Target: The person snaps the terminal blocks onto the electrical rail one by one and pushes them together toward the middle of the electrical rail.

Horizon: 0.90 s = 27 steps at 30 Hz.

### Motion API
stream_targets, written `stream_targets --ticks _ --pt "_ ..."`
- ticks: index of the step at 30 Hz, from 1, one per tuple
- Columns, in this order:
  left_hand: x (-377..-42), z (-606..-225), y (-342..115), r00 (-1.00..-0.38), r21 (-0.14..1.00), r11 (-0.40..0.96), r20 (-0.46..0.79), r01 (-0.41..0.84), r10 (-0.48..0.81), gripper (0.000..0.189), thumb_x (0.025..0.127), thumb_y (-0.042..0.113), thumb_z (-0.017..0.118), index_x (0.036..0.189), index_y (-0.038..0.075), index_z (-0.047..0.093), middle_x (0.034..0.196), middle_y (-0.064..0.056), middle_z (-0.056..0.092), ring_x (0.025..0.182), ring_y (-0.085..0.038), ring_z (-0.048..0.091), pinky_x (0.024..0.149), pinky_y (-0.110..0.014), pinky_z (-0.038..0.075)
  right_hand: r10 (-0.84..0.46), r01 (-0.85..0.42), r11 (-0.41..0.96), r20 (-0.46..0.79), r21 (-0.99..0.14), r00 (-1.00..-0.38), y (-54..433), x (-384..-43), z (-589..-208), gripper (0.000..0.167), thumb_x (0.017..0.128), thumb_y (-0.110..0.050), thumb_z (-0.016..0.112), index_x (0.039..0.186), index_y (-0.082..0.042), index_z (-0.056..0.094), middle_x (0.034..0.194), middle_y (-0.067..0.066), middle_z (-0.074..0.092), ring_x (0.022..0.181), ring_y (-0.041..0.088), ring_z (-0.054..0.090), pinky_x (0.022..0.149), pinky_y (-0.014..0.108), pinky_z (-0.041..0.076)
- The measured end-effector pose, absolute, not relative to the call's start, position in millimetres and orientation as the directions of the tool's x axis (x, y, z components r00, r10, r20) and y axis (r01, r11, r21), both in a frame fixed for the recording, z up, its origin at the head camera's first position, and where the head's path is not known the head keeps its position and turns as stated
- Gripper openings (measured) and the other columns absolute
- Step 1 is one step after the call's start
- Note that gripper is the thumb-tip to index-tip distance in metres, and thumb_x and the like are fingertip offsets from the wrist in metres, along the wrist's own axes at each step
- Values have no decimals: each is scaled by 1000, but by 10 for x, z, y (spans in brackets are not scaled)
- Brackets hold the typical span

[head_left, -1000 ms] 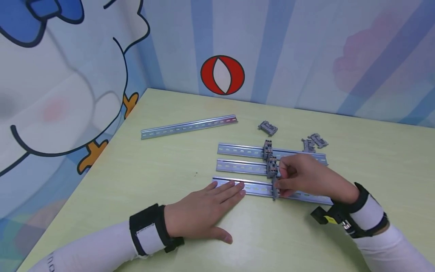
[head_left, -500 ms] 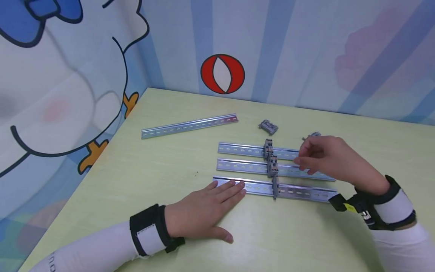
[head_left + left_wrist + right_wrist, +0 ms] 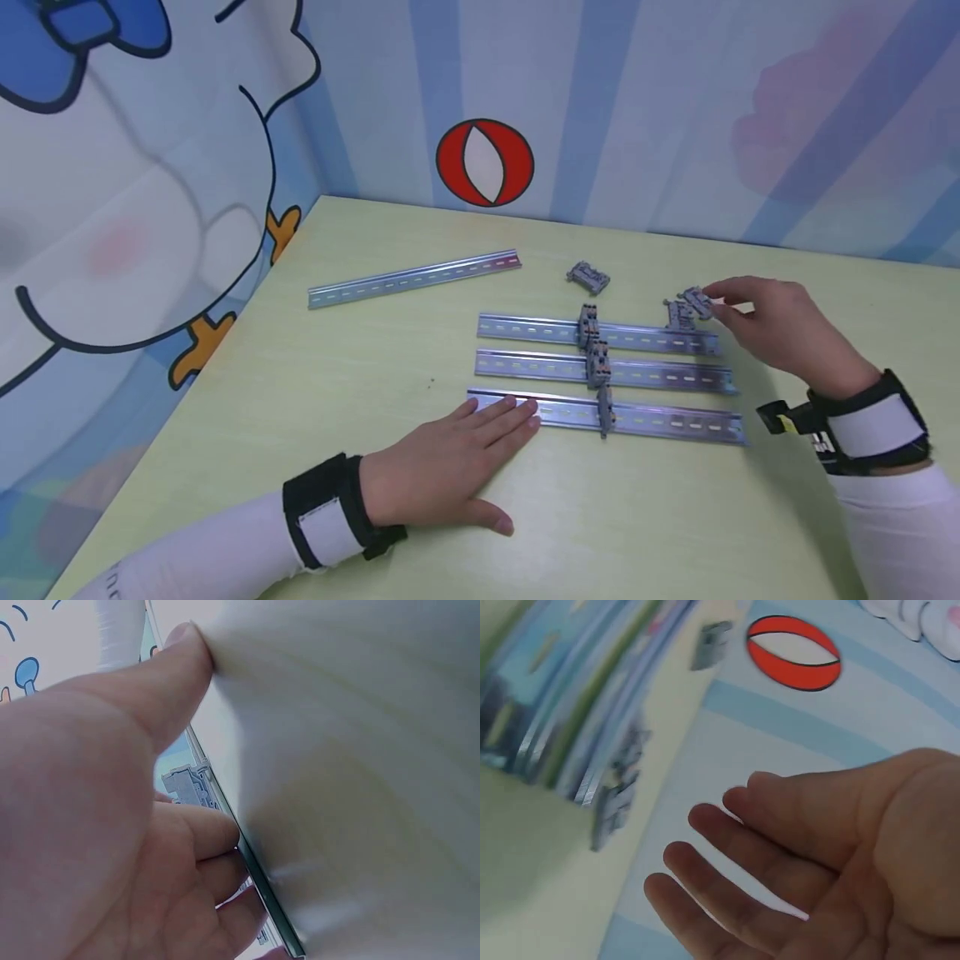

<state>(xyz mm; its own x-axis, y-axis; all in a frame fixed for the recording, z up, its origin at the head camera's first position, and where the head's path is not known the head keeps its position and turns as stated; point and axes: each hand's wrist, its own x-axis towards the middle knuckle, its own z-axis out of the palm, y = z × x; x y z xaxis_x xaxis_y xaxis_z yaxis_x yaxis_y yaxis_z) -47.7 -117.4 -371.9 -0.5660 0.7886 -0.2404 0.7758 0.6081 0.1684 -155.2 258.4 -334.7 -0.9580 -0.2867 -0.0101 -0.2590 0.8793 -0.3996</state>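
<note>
Loose terminal block (image 3: 694, 301) just at spread fingertips of right hand (image 3: 787, 333), ungripped.

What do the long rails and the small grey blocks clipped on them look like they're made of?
Rails: probably metal, bright and silvery, with sharp reflections and punched slots. Grey blocks: likely moulded plastic, matt, with no glint. Table: pale green with a faint grain; a laminate, perhaps.

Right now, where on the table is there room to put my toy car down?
Bare table lies between the lone rail and the left hand. Around the three rails, loose clips and right hand it is crowded.
</note>
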Motion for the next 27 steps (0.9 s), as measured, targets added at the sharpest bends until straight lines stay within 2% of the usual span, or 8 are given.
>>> stream_targets --ticks 4,5,11,14,21,27 --pt "-472 -3719 -1180 -572 169 617 -248 769 782 99 86 70 50 158 13 12 164 0 6 151 -18 7 119 -44 15 -324 -274 895 -91 -352 -942 2557 -1644 -3508 37 98 -5 52 132 9 54 125 34 56 105 46 59 72 49 52" --pt "-472 -3719 -1181 -573 170 618 -250 767 781 99 86 70 50 158 14 12 164 0 6 151 -18 6 119 -44 15 -332 -281 894 -95 -349 -938 2545 -1655 -3545 38 97 -4 53 132 9 54 123 34 57 104 44 59 74 50 53" --pt "-472 -3726 -1180 -568 167 609 -238 775 788 99 86 71 49 158 13 12 164 -1 6 151 -19 7 119 -44 16 -428 -400 873 -47 -278 -902 2480 -1665 -3688 44 94 -1 58 137 5 52 104 32 50 83 33 54 63 40 48" --pt "-472 -3732 -1178 -564 162 603 -233 781 792 99 86 71 49 157 13 12 164 -2 7 151 -19 7 119 -44 16 -445 -430 871 -12 -236 -895 2483 -1659 -3711 41 94 -1 58 134 4 55 101 31 51 82 31 51 63 39 45" --pt "-470 -3724 -1175 -568 151 604 -227 782 791 99 87 70 49 157 12 13 164 -2 8 150 -20 9 119 -45 18 -262 -263 925 41 -275 -964 2579 -1676 -3689 21 92 -4 62 109 4 71 106 30 65 84 34 60 59 39 45" --pt "-457 -3709 -1175 -573 150 610 -231 778 787 98 86 70 50 157 12 14 164 -2 8 150 -20 8 119 -44 18 -167 -164 948 14 -274 -986 2670 -1676 -3669 13 87 -2 67 98 6 71 101 31 66 81 35 60 56 40 46"
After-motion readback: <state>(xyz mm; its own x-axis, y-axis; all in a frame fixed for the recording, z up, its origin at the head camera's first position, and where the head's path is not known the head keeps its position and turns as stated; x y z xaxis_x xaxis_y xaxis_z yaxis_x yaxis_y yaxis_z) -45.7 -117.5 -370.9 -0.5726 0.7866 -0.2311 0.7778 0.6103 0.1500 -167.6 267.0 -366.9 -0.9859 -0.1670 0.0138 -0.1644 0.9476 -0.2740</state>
